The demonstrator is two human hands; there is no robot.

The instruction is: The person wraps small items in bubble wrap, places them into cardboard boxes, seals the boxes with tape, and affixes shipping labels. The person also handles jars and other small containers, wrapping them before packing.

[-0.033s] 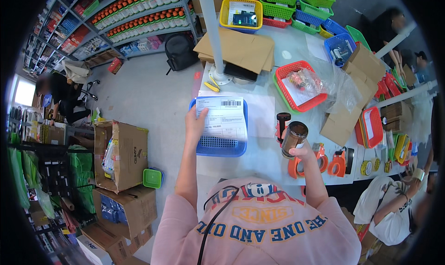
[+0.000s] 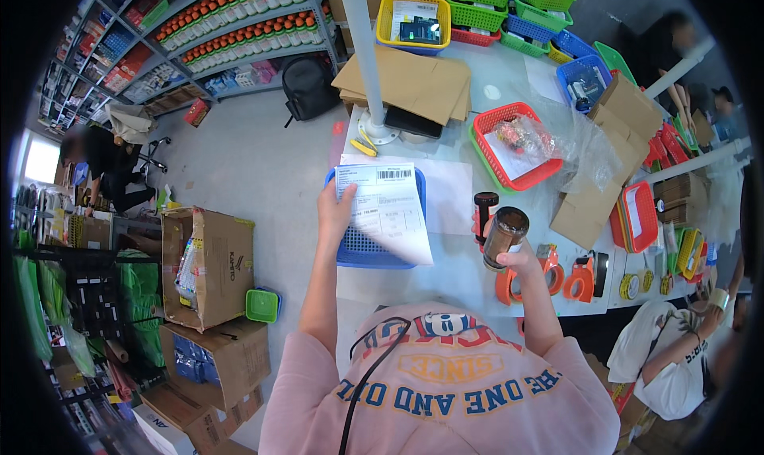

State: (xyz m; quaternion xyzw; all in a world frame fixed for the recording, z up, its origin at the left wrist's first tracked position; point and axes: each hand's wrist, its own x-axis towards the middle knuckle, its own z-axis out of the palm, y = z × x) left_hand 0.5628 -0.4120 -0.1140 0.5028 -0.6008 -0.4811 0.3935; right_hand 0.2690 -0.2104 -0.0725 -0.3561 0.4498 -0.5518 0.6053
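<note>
Left hand: the left hand [image 2: 334,204] reaches over the near-left part of the counter [image 2: 458,276], fingers closed on the left edge of a printed paper sheet [image 2: 387,208], which it holds lifted and tilted above a blue plastic basket [image 2: 358,252].
Right hand: the right hand [image 2: 521,260] grips a brown jar with a dark lid [image 2: 503,236] from below, fingers wrapped round its base, tipped slightly left, just right of the sheet.
Change: none shows against the other frame; sheet, jar and both hands sit in the same places, so the jar remains in hand and off the counter.
Beside the jar: a second dark bottle with a red band [image 2: 482,214] stands upright on the counter, just left of the held jar and close enough to be knocked.
Near right: orange tape dispensers [image 2: 551,276] lie just past the right hand.
Far side: a red basket [image 2: 487,132] with a crumpled clear bag [image 2: 569,140], flat cardboard [image 2: 406,81] and a white pole [image 2: 360,49].
Others: a co-worker in white [image 2: 676,367] works at the near-right corner, well apart.
</note>
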